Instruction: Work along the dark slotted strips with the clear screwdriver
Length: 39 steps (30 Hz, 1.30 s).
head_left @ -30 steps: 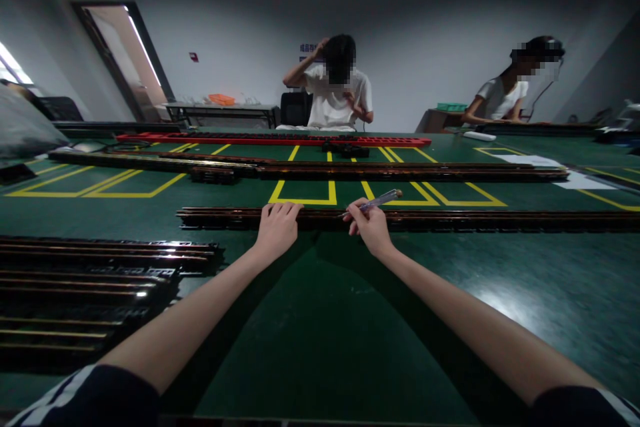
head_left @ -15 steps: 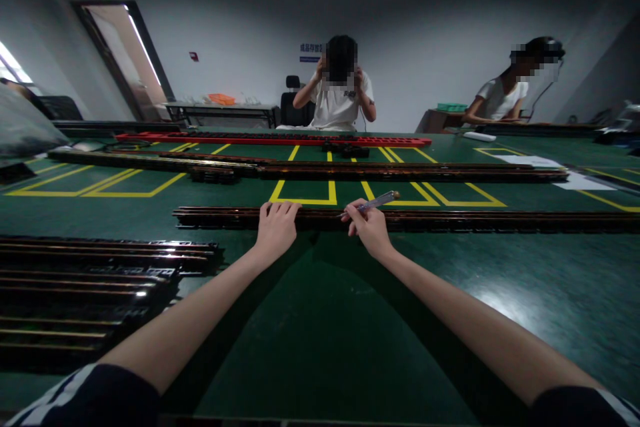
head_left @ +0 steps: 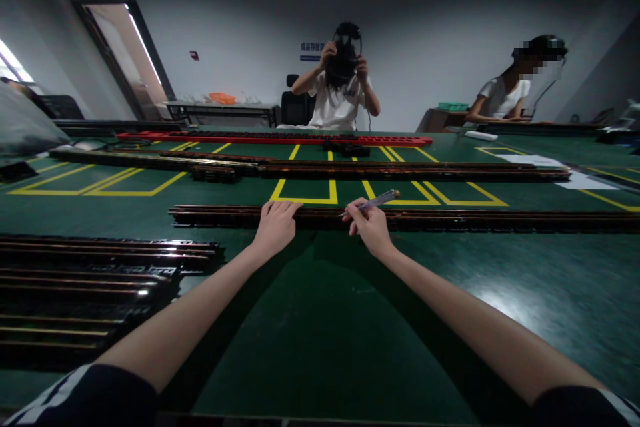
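A long black rail with copper-coloured strips lies across the table before me. My left hand grips it left of the middle, fingers bent over its far edge. In my right hand is a slim screwdriver with a clear handle, held in a pinch. Its tip points left and down at the rail, near the top; whether it touches is too small to tell. Between my two hands a short stretch of the rail is bare.
More black rails are stacked at the left. Beyond lie another dark rail and a red rail. Yellow tape lines mark the green table. A person sits opposite, another person at the far right.
The rail's left end and my left hand have shifted very slightly to the left. My right hand stays nearly still. The person opposite has raised their head, hands still at the headgear.
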{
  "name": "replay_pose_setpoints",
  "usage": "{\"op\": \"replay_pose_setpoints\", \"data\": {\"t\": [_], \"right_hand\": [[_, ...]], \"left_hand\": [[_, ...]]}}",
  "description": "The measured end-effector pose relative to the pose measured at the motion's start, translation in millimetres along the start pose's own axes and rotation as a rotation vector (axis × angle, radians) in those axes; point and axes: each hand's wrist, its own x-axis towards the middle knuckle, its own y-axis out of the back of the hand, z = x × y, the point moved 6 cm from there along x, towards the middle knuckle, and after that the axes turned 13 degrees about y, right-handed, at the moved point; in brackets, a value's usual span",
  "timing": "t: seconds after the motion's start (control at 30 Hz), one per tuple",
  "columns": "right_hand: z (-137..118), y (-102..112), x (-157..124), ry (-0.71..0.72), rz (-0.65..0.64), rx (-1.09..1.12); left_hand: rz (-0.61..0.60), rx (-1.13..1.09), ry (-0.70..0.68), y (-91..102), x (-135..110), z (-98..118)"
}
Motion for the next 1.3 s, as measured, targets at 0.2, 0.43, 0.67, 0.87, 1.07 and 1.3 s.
{"op": "replay_pose_setpoints", "data": {"t": [0.2,0.43,0.67,0.87,1.07,1.3], "right_hand": [[6.3,1.1,-0.4,-0.019,0.015,0.017],[5.2,1.1,-0.2,-0.045,0.038,0.030],[7.1,0.3,0.6,-0.056,0.036,0.039],[4.5,-0.2,1.0,-0.061,0.026,0.037],[3.2,-0.2,1.0,-0.064,0.035,0.030],[4.9,-0.4,0.5,-0.069,0.042,0.037]], "left_hand": [[-0.028,0.040,0.012,-0.2,-0.1,3.5],[-0.011,0.082,0.008,-2.1,0.7,1.8],[0.042,0.104,-0.002,-4.3,2.5,1.1],[0.047,0.117,-0.009,-3.6,2.6,2.0],[0.078,0.124,-0.020,-3.4,1.9,2.2],[0.093,0.120,-0.025,-3.5,1.2,2.3]]}}
